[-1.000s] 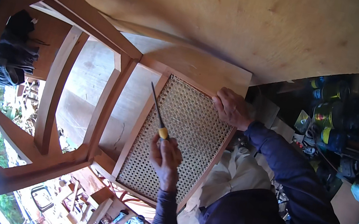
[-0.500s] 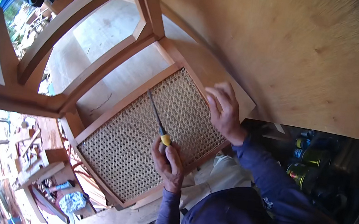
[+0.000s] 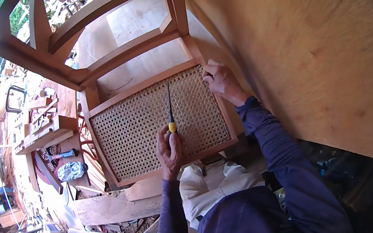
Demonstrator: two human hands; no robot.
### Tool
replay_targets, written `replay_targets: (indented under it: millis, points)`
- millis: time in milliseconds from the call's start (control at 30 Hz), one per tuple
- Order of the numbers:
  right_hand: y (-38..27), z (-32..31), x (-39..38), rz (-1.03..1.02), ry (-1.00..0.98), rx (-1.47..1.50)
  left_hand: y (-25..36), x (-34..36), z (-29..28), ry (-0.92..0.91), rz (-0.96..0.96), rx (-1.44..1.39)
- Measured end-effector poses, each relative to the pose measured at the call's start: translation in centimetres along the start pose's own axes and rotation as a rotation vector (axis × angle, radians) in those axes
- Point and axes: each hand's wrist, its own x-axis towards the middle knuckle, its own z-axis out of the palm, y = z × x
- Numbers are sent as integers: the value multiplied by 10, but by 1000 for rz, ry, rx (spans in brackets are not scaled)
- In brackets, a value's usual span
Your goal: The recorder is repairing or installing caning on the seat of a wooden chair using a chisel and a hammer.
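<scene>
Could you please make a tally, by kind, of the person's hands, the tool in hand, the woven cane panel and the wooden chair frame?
Hands: 2 (left hand, right hand)
Long-shafted tool: 1
Woven cane panel: 1
Wooden chair frame: 1
Total: 5

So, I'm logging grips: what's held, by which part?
The left hand holds the thin-shafted tool by its handle; the right hand is at the seat frame, grip unclear.
</scene>
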Motion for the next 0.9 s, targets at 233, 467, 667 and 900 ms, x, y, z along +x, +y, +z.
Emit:
replay_targets:
  millis: [233, 467, 667, 900]
  points:
    - [-6, 8, -11, -189, 28, -366, -2, -3, 7, -35, -3, 12]
    - [-6, 3, -66, 74, 380, -21, 1, -27, 42, -3, -60, -118]
    - [-46, -2, -176, -19, 241, -73, 14, -45, 112, 118, 290, 458]
    - [-24, 10, -187, 71, 269, -12, 31, -43, 141, 134, 143, 589]
